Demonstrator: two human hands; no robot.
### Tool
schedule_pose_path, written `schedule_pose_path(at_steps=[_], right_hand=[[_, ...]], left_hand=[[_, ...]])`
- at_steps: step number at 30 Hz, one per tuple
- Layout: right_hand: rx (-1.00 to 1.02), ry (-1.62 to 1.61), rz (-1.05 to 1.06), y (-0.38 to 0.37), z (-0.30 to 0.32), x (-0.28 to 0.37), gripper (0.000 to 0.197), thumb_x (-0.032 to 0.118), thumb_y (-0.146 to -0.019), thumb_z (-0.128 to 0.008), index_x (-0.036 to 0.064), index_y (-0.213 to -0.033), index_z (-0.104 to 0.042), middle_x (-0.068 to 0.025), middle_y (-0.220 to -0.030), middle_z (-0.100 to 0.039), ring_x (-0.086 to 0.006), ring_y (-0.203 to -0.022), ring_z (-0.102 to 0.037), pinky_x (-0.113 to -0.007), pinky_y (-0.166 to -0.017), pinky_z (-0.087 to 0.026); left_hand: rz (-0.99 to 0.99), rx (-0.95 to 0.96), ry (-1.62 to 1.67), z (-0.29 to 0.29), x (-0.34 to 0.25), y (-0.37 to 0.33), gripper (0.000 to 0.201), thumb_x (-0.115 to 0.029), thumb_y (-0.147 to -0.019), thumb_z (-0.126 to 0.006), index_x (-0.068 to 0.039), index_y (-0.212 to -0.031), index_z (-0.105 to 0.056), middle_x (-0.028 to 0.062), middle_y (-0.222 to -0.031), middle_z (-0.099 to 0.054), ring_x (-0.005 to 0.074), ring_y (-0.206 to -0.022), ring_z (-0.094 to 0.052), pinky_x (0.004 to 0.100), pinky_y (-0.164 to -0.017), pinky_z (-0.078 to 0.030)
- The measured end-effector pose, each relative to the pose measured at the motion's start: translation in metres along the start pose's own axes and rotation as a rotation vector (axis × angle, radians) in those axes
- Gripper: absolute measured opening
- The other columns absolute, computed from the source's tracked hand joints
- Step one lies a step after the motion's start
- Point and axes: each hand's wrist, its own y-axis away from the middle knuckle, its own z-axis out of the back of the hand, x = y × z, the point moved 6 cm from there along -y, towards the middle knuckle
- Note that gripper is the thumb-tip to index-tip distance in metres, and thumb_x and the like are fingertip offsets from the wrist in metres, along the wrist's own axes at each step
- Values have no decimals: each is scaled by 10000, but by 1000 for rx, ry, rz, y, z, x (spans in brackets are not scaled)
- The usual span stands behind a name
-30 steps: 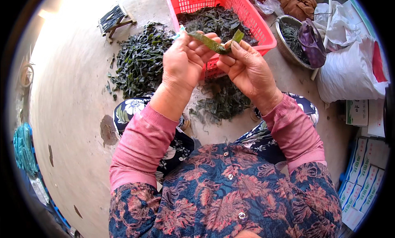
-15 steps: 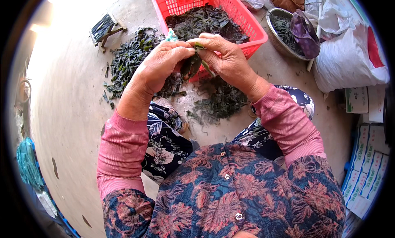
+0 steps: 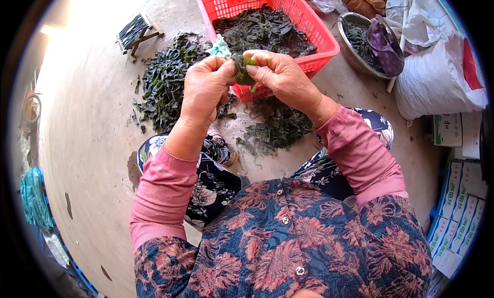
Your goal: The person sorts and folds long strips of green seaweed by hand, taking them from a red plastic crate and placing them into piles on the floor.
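A small dark-green piece of seaweed [image 3: 242,71] is stretched between my two hands, over the near corner of a red plastic basket [image 3: 324,55]. My left hand [image 3: 206,87] pinches its left side between thumb and fingers. On the other side, my right hand [image 3: 283,81] grips it with thumb and bent fingers. Dark seaweed [image 3: 265,33] fills the bottom of the basket. A leafy seaweed pile [image 3: 167,84] lies on the floor left of the basket. Between my knees and the basket sits a smaller, stringier seaweed heap [image 3: 280,125].
A pale turquoise strip [image 3: 220,47] is at the basket's near left corner. A folding stool [image 3: 138,35] stands far left. At right are a metal basin [image 3: 350,46] with dark strands and a purple cloth [image 3: 385,46], a white sack [image 3: 435,79] and stacked cartons [image 3: 455,210].
My left forearm has swung right, and my left hand is slightly lower. The seaweed piece, which hung below my fingers, is now held up between them. The view has shifted slightly.
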Motion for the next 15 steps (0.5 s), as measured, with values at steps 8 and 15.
schedule_pose_path(at_steps=[8,15], right_hand=[[57,46,-218,0,2,-23,164,177,-802,-581,19,-761,-581,27,-581,-513,-32,-467,-453,-191,-399,-359],[5,-251,-294,3,-10,-29,171,167,-753,-634,17,-717,-561,-4,-616,-542,-37,-538,-485,-184,-459,-393]], left_hand=[[159,217,156,-7,9,7,153,-107,-776,-609,12,-873,-617,45,-649,-596,44,-403,-450,154,-355,-342],[189,74,222,13,20,0,160,-83,-775,-601,-7,-916,-605,29,-651,-581,64,-428,-489,166,-377,-386]])
